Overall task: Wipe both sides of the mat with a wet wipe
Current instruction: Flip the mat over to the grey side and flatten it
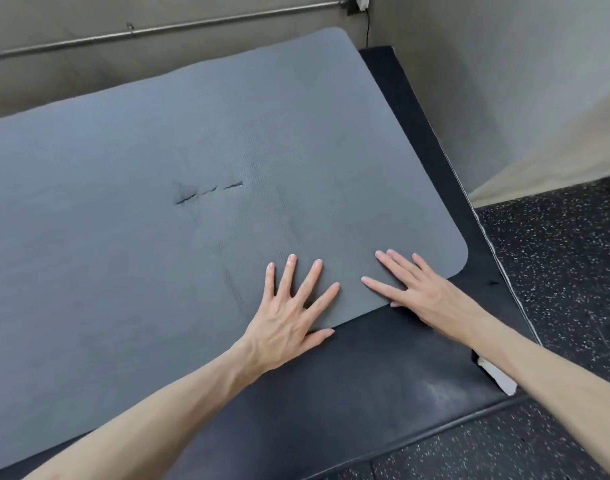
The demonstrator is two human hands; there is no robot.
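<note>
Both of my hands lie flat and empty on the grey mat (192,168), palms down, fingers spread wide and holding nothing. Going from nine o'clock across: the mat fills the whole left and middle of the view, spread out over a black padded worktop (383,368), with its rounded near corner (459,251) toward three o'clock and its far rounded corner up at twelve. A few short dark tears (210,192) sit in a broken line near the mat's centre, with faint scuff marks running down from them toward six o'clock.

My left hand (289,317) rests close to the mat's near edge, thumb lying along that edge where grey meets black. Just to its right, at about four o'clock from centre, my right hand (414,289) also presses on the mat, fingers pointing toward ten o'clock, the heel of the palm over the edge and onto the worktop. The two hands are near each other but apart.

Farther right, something white (497,375) sits at the worktop's corner beneath my right forearm; I cannot tell what it is. Beyond that lies a dark speckled floor (556,254), and a pipe (158,29) runs along the far wall at eleven o'clock.
</note>
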